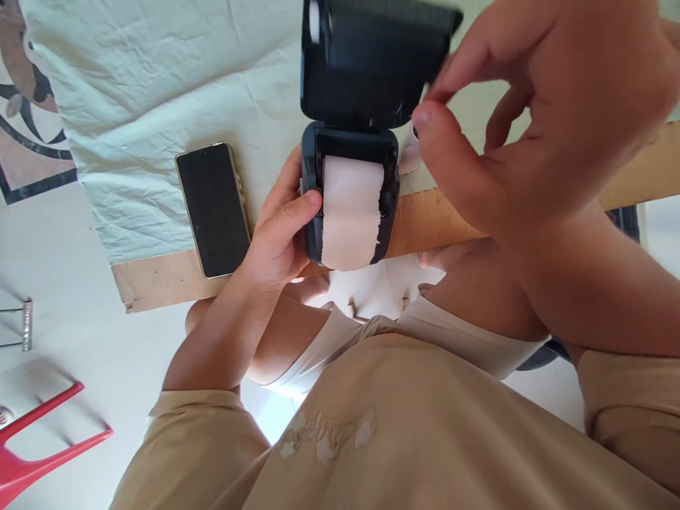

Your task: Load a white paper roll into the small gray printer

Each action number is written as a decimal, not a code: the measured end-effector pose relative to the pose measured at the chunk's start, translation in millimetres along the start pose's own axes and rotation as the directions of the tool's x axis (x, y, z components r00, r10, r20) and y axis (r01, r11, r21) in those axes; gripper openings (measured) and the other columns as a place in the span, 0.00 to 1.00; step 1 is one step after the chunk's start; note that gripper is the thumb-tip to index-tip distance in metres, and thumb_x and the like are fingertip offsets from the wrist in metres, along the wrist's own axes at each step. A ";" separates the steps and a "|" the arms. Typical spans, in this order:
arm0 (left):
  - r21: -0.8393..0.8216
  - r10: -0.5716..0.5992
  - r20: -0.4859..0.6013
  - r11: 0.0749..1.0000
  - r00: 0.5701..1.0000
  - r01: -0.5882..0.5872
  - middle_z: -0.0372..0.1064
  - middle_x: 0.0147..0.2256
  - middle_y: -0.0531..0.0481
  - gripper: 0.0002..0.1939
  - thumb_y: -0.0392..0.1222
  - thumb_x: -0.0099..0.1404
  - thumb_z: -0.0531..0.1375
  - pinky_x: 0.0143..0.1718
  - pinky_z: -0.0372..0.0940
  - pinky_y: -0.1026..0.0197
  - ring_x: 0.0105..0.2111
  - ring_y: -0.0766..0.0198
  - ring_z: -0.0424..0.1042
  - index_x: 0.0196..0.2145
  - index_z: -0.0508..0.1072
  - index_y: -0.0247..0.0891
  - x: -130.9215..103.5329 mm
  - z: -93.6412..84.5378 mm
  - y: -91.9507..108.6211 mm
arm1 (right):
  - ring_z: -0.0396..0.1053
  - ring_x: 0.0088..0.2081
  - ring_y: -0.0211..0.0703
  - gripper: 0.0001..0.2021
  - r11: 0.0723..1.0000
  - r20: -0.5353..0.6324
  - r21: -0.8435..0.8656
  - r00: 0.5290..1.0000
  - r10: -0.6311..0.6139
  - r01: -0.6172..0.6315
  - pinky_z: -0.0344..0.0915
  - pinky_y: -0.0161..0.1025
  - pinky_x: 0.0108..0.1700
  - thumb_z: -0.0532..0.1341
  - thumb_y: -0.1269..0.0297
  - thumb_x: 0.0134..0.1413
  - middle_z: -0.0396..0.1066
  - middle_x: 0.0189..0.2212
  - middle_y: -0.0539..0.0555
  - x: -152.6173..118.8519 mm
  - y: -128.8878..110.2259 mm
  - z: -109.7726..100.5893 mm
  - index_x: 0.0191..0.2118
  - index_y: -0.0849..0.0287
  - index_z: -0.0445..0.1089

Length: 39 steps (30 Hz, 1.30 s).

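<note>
A small black printer (pixel 394 191) has its dark lid (pixel 372 64) swung up, with a white paper roll (pixel 351 205) inside and the paper's ragged end hanging over the near edge. My left hand (pixel 281 227) is wrapped round the printer's left side, thumb on its rim. Beside the lid's lower right corner, my right hand (pixel 525 106) has thumb and forefinger pinched close together; whether anything is between them is too small to tell. Partly behind the right thumb lies a whitish object (pixel 410 152) near the printer's right side.
A phone (pixel 212 209) with a dark screen lies left of my left hand on the pale green cloth (pixel 159 71). The table's wooden edge (pixel 164 280) runs in front of my legs. A red plastic piece of furniture (pixel 47 453) stands on the floor at lower left.
</note>
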<state>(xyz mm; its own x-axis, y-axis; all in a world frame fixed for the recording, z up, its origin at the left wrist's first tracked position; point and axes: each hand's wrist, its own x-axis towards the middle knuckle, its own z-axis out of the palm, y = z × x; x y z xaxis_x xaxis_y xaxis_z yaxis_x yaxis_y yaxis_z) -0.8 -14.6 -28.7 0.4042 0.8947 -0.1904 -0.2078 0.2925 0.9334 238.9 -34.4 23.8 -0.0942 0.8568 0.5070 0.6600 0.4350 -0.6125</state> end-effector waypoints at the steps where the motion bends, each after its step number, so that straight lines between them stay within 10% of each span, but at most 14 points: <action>1: 0.001 0.000 0.004 1.000 1.000 0.000 0.80 0.53 0.46 0.30 0.62 0.62 0.69 0.60 0.75 0.47 0.68 0.39 0.71 0.58 0.75 0.47 0.2 -0.4 -0.4 | 0.79 0.45 0.54 0.20 0.989 -0.035 -0.145 0.999 -0.035 0.029 0.70 0.50 0.46 0.53 0.53 0.72 0.79 0.39 0.54 0.0 -2.6 1.6 0.42 0.56 0.80; 4: -0.005 0.014 0.032 1.000 0.999 -0.014 0.79 0.55 0.44 0.33 0.62 0.61 0.70 0.58 0.77 0.46 0.68 0.38 0.72 0.59 0.74 0.47 0.2 -2.7 -3.2 | 0.76 0.35 0.46 0.14 0.899 0.071 -0.435 0.997 -0.022 0.051 0.63 0.44 0.37 0.54 0.64 0.68 0.80 0.36 0.52 -0.2 -16.7 10.6 0.41 0.54 0.79; 14: -0.074 0.067 0.058 0.995 0.996 -0.063 0.80 0.55 0.45 0.31 0.60 0.65 0.69 0.48 0.80 0.53 0.62 0.41 0.78 0.61 0.75 0.47 -5.9 6.1 -4.0 | 0.69 0.28 0.45 0.16 0.871 0.494 -0.489 0.812 0.312 -0.037 0.43 0.42 0.29 0.61 0.60 0.63 0.82 0.39 0.49 6.2 -43.5 15.9 0.55 0.44 0.73; 17: -0.119 0.074 0.044 0.991 0.996 -0.068 0.82 0.51 0.46 0.24 0.58 0.67 0.68 0.45 0.80 0.57 0.58 0.45 0.81 0.56 0.78 0.44 -6.4 8.7 -3.8 | 0.69 0.27 0.42 0.25 0.956 0.459 -0.290 0.871 0.174 -0.038 0.49 0.41 0.28 0.62 0.67 0.54 0.81 0.36 0.46 3.7 -38.4 7.9 0.59 0.47 0.72; 21: -0.148 0.080 0.024 0.986 0.996 -0.076 0.83 0.49 0.47 0.20 0.53 0.71 0.65 0.37 0.78 0.62 0.51 0.53 0.84 0.56 0.79 0.43 -5.0 6.8 -3.7 | 0.70 0.28 0.28 0.23 0.962 0.388 0.242 0.921 0.023 -0.126 0.60 0.35 0.26 0.67 0.65 0.56 0.76 0.58 0.46 0.4 -25.8 -13.1 0.58 0.49 0.72; 25: -0.170 0.089 0.005 0.982 0.996 -0.087 0.83 0.44 0.48 0.17 0.52 0.72 0.64 0.30 0.76 0.64 0.40 0.58 0.85 0.54 0.80 0.42 -3.1 5.2 -3.5 | 0.75 0.35 0.34 0.19 0.788 0.110 0.547 0.957 0.267 -0.283 0.62 0.34 0.28 0.69 0.59 0.58 0.74 0.47 0.45 7.1 11.3 -28.5 0.55 0.49 0.76; 27: -0.160 0.059 -0.001 0.985 0.998 -0.058 0.83 0.44 0.48 0.18 0.52 0.70 0.65 0.31 0.77 0.62 0.41 0.56 0.85 0.53 0.79 0.43 -2.6 4.2 -3.6 | 0.71 0.30 0.36 0.14 0.766 0.061 0.520 0.911 0.409 -0.378 0.58 0.36 0.26 0.62 0.59 0.59 0.70 0.31 0.47 10.4 39.3 -29.2 0.48 0.52 0.77; 31: -0.141 0.018 -0.005 0.990 1.000 -0.019 0.83 0.50 0.46 0.24 0.60 0.68 0.67 0.42 0.82 0.53 0.55 0.44 0.84 0.56 0.77 0.45 -1.9 1.9 -4.8 | 0.65 0.27 0.37 0.13 0.851 -0.105 0.158 0.849 0.518 -0.500 0.64 0.43 0.29 0.62 0.70 0.47 0.67 0.32 0.50 7.1 86.6 -26.0 0.42 0.54 0.70; 35: -0.127 0.001 -0.008 0.992 1.000 -0.002 0.83 0.52 0.46 0.26 0.60 0.68 0.67 0.48 0.83 0.49 0.59 0.41 0.81 0.57 0.76 0.46 -1.1 2.6 -4.6 | 0.70 0.48 0.48 0.17 0.869 -0.140 -0.104 0.872 0.469 -0.484 0.67 0.54 0.55 0.67 0.73 0.44 0.70 0.45 0.56 -1.2 93.4 -31.7 0.42 0.56 0.68; 39: -0.118 0.014 -0.015 0.993 1.000 -0.016 0.83 0.51 0.46 0.23 0.59 0.68 0.67 0.46 0.84 0.49 0.58 0.42 0.82 0.55 0.77 0.45 -0.8 4.9 -2.9 | 0.68 0.43 0.43 0.17 0.897 -0.163 -0.154 0.906 0.390 -0.414 0.66 0.45 0.46 0.67 0.72 0.47 0.73 0.44 0.55 -2.3 86.5 -35.9 0.43 0.54 0.66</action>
<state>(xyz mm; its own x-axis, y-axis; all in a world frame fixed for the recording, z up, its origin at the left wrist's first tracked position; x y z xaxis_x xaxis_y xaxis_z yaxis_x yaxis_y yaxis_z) 3.8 -17.9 -29.8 0.3878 0.9037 -0.1816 -0.3183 0.3162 0.8937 323.0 -8.7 -8.6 0.2938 0.9011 0.3190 0.7456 -0.0072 -0.6664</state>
